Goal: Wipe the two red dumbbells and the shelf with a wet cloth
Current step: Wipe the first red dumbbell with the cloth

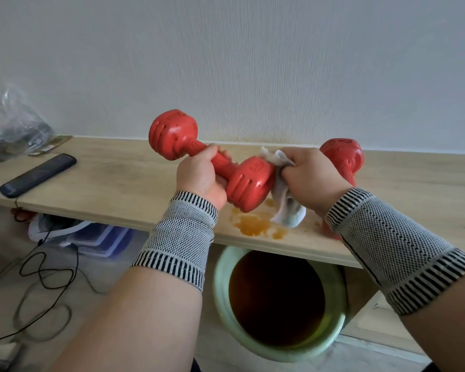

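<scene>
Green bucket [222, 285] under shelf [124, 181] — dark brown liquid inside. Above it: left hand [199, 175] clenched round red dumbbell [212, 159]; right hand [310, 178] gripping white cloth [286, 208] — second dumbbell [344, 157] behind.

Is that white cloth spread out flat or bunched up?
Bunched up. The white cloth is crumpled in the right hand, pressed against one end of the red plastic dumbbell, with a wad hanging below.

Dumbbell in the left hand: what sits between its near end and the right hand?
The white cloth, bunched in the right hand and pressed against the held dumbbell's near head, in the head view.
</scene>
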Action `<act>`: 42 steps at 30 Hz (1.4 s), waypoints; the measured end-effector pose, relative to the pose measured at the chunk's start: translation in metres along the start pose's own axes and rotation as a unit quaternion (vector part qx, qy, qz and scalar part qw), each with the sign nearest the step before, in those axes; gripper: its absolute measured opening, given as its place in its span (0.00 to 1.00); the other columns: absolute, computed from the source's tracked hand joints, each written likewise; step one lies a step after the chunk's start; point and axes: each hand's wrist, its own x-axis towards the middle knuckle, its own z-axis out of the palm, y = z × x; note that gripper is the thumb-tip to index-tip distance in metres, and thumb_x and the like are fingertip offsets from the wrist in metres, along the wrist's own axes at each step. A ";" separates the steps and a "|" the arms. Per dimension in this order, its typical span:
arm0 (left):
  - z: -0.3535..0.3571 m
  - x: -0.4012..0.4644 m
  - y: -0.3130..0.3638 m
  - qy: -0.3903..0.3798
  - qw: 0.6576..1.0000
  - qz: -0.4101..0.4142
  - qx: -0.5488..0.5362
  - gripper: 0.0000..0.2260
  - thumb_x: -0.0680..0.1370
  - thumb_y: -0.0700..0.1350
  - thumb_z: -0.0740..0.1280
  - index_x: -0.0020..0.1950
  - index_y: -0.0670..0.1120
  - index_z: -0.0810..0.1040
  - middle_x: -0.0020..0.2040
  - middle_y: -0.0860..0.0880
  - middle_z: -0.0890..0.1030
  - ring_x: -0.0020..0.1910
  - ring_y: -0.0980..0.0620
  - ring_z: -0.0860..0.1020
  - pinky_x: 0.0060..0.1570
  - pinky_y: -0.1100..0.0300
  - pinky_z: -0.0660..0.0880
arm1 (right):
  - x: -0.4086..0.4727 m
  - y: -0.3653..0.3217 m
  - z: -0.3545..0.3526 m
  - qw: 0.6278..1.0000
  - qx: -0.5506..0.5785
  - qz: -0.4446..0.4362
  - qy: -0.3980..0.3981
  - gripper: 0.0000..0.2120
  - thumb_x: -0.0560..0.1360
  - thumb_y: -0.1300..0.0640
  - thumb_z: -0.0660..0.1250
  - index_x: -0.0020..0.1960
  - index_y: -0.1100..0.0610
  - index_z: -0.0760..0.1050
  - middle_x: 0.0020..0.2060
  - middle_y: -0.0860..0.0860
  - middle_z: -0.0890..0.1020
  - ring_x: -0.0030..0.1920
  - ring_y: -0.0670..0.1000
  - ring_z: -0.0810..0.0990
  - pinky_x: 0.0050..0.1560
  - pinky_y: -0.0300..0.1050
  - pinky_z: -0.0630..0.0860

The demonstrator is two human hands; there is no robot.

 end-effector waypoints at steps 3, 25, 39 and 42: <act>0.003 -0.003 0.002 0.005 1.000 0.000 0.008 0.12 0.80 0.37 0.61 0.36 0.43 0.72 0.29 0.48 0.74 0.28 0.52 0.74 0.34 0.59 0.76 | -0.001 0.004 0.005 1.000 -0.027 -0.008 0.009 0.14 0.74 0.68 0.56 0.32 0.55 0.70 0.29 0.52 0.76 0.33 0.51 0.74 0.37 0.45 0.71; -0.002 0.008 0.001 0.050 0.996 0.058 0.040 0.07 0.78 0.35 0.62 0.41 0.43 0.71 0.34 0.47 0.73 0.29 0.53 0.75 0.28 0.62 0.74 | -0.018 -0.018 0.016 0.949 -0.101 -0.290 0.078 0.17 0.68 0.59 0.54 0.43 0.57 0.82 0.43 0.53 0.81 0.44 0.57 0.78 0.46 0.50 0.76; -0.003 0.006 0.000 0.078 0.994 0.051 0.050 0.04 0.78 0.35 0.63 0.52 0.41 0.70 0.35 0.48 0.73 0.31 0.53 0.75 0.28 0.62 0.74 | -0.019 -0.012 0.023 0.934 -0.163 -0.314 0.055 0.18 0.69 0.60 0.54 0.42 0.57 0.83 0.43 0.52 0.81 0.42 0.57 0.75 0.43 0.44 0.71; 0.001 0.004 -0.002 0.077 0.993 0.063 0.056 0.05 0.78 0.35 0.62 0.53 0.40 0.70 0.34 0.47 0.74 0.31 0.53 0.75 0.31 0.60 0.75 | -0.008 -0.003 0.014 0.963 -0.114 -0.230 0.084 0.17 0.68 0.63 0.55 0.45 0.58 0.83 0.45 0.53 0.81 0.46 0.58 0.78 0.47 0.53 0.77</act>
